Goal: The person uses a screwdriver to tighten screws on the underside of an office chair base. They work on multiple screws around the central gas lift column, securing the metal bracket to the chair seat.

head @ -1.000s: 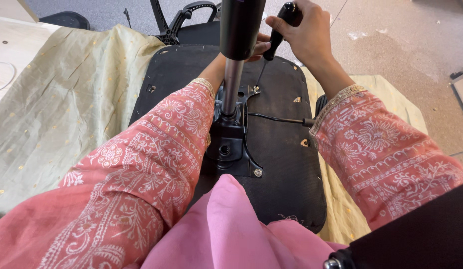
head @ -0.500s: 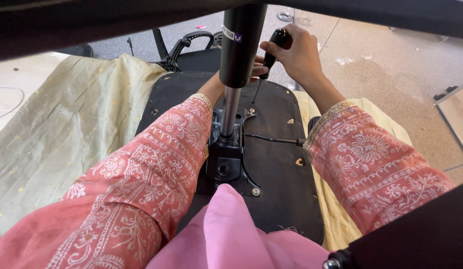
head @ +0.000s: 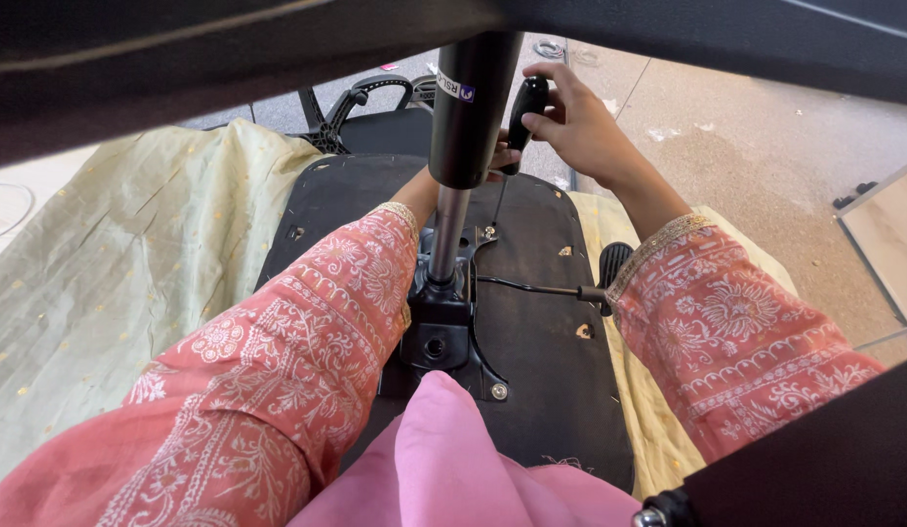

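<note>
An upturned black chair seat (head: 541, 390) lies on a pale green cloth (head: 112, 263). A black and silver gas cylinder (head: 470, 107) rises from the metal mechanism (head: 439, 337) at the seat's middle. My right hand (head: 580, 132) grips the black handle of a screwdriver (head: 524, 102), held upright over the seat's far edge. My left hand (head: 419, 200) reaches behind the cylinder. Only its wrist and some fingertips beside the screwdriver's shaft show, so its grip is hidden.
A thin lever with a black knob (head: 614, 263) sticks out to the right of the mechanism. Pink fabric (head: 453, 459) lies at the seat's near edge. Dark chair parts (head: 375, 98) stand behind, a dark bar (head: 229, 59) crosses the top, and a wooden board (head: 887, 244) lies right.
The view has dropped, so a dark bar now covers the top. My right hand stays on the screwdriver handle, and my left arm stays behind the cylinder.
</note>
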